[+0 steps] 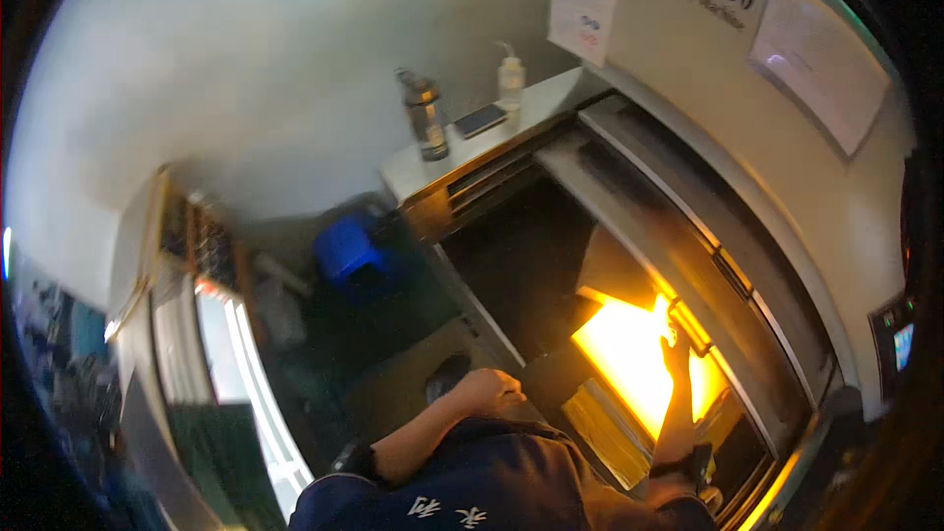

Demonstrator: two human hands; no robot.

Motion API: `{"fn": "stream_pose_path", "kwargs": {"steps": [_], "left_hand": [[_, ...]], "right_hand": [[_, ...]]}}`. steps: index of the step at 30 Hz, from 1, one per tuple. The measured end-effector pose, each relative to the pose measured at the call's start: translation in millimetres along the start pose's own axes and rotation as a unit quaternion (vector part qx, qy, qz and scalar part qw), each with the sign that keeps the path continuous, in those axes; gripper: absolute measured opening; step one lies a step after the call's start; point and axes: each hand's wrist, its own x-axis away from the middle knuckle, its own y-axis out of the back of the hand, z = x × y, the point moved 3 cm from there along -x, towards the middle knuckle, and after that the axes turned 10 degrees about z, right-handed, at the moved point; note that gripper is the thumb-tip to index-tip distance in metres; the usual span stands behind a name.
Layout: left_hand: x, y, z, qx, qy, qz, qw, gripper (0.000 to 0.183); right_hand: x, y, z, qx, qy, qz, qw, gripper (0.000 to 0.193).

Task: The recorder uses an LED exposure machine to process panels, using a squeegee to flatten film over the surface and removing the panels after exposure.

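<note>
My right arm reaches over a brightly glowing yellow panel [629, 359] in the machine's bed. At the far end of that arm my right hand [671, 323] is at the metal frame bar [615, 206], close to a dark handle [700, 339]. Glare washes out its fingers, so whether it grips the handle does not show. My left hand [492, 391] is curled into a fist in front of my body, by the near side of the bed, with nothing visible in it. A pale yellow sheet or board [610, 433] lies just nearer than the glowing panel.
On a white ledge [398, 177] behind the bed stand a dark drink bottle [427, 123], a phone [480, 121] and a white squeeze bottle [510, 84]. A blue bin or stool [346, 251] sits on the floor. A control screen [902, 344] is at right.
</note>
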Motion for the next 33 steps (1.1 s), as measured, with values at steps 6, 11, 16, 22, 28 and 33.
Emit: {"fn": "stream_pose_path", "kwargs": {"steps": [6,11,16,22,28,33], "left_hand": [[17.8,111.3,103.7,-0.114,0.018,0.005,0.993,0.056],[65.3,158.5,195.7,-0.018,0.070,-0.015,0.997,0.049],[70.4,170.4,236.4,0.111,0.140,-0.026,0.984,0.037],[18.9,147.9,230.1,-0.050,-0.001,0.334,0.941,0.049],[-61.8,130.8,203.5,0.122,-0.107,0.318,0.934,0.079],[-80.9,184.7,80.6,0.457,-0.201,0.117,0.859,0.091]], "right_hand": [[35.9,-62.0,21.4,0.225,-0.288,-0.003,0.931,0.081],[79.2,-69.6,123.7,0.303,-0.458,0.161,0.820,0.062],[121.8,-77.3,168.5,0.229,-0.502,0.245,0.797,0.052],[191.9,-109.5,240.6,0.150,-0.555,0.333,0.747,0.060],[167.7,18.8,373.0,0.228,-0.505,0.201,0.808,0.059],[129.0,118.3,457.0,0.223,-0.406,-0.171,0.870,0.045]]}}
